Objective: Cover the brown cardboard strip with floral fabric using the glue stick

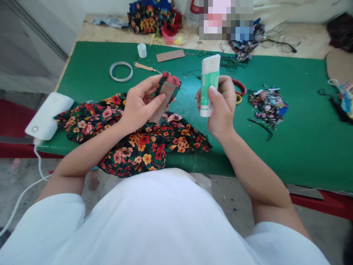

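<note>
Between the thumb and fingers of my left hand is a brown cardboard strip, its top end wrapped in floral fabric. More of the dark floral fabric lies bunched on the green tabletop beneath this hand. My right hand is closed round a white and green glue stick, held upright with its white tip uncovered. The glue stick and the cardboard strip are apart. A white cap stands on the table beyond my left hand. Behind my right hand, red-handled scissors are partly hidden.
A tape roll, a tassel and a loose cardboard strip lie toward the back. Fabric scraps are piled at right. A white box with a cable sits at the left edge. Glasses rest at the back.
</note>
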Available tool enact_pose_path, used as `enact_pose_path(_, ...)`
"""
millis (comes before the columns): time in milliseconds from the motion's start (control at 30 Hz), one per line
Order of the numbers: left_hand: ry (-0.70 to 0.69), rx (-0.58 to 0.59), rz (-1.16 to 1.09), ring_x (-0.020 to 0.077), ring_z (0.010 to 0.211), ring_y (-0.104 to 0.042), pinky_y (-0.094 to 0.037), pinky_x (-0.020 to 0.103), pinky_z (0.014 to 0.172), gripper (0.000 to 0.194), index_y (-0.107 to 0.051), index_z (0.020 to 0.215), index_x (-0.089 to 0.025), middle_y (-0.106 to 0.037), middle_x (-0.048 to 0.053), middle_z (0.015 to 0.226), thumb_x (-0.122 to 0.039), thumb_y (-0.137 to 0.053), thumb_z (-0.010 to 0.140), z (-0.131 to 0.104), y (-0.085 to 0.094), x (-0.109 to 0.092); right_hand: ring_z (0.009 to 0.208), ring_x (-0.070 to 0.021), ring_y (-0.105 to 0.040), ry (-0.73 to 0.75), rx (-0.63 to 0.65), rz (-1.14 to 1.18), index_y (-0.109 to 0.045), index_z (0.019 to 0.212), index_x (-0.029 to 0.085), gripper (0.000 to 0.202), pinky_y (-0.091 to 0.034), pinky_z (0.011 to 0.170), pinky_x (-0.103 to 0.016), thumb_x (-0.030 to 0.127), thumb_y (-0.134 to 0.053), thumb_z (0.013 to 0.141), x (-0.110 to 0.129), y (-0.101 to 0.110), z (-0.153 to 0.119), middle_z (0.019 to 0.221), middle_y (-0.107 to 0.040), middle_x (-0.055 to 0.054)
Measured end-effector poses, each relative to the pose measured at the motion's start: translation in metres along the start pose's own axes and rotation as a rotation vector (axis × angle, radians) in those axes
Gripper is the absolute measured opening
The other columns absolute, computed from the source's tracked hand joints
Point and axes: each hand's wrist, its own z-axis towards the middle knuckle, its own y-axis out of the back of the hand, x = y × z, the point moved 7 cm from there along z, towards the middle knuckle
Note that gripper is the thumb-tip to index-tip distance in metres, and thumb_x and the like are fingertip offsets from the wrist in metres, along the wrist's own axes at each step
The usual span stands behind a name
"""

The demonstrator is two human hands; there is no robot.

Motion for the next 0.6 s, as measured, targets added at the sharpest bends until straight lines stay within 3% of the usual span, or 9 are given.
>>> enact_pose_path(100,0.042,0.008,-0.057,0.0269,0.124,-0.075,-0.063,0.050,0.113,0.053,-0.065,0.134,-0.025,-0.077,0.007,0.131,-0.057,-0.071,0.093,-0.001,-0.004,0.003,0.078,-0.0250,-0.063,-0.054,-0.027,-0.022,-0.049,0.100,0.034,0.053,-0.050,0.068,-0.042,0.081,-0.065,0.084,0.000,0.000,-0.002,0.092,-0.072,-0.005)
enact_pose_path(300,0.113,0.038,-0.089,0.0264,0.117,-0.078,-0.066,0.048,0.106,0.049,-0.065,0.129,-0.024,-0.077,0.007,0.126,-0.060,-0.065,0.096,-0.005,-0.008,0.009,0.115,-0.0255,-0.066,0.070,-0.055,-0.080,-0.043,0.114,0.036,0.048,-0.054,0.090,-0.041,0.074,-0.062,0.092,-0.014,0.009,0.009,0.118,-0.072,-0.006)
enact_pose_path(433,0.139,0.045,-0.072,0.0275,0.113,-0.079,-0.066,0.050,0.104,0.048,-0.064,0.129,-0.024,-0.078,0.009,0.126,-0.061,-0.059,0.099,-0.006,-0.011,0.011,0.111,-0.0219,-0.065,0.085,-0.046,-0.100,-0.039,0.117,0.034,0.058,-0.053,0.094,-0.040,0.072,-0.072,0.088,-0.042,0.021,0.021,0.121,-0.070,-0.005)
enact_pose_path(600,0.192,0.081,-0.135,0.0274,0.108,-0.081,-0.069,0.050,0.096,0.041,-0.060,0.130,-0.024,-0.080,0.008,0.119,-0.051,-0.061,0.099,-0.009,-0.017,0.016,0.102,-0.0203,-0.063,0.099,-0.008,-0.177,-0.039,0.106,0.032,0.056,-0.050,0.083,-0.036,0.065,-0.079,0.085,-0.066,0.025,0.030,0.112,-0.069,-0.007)
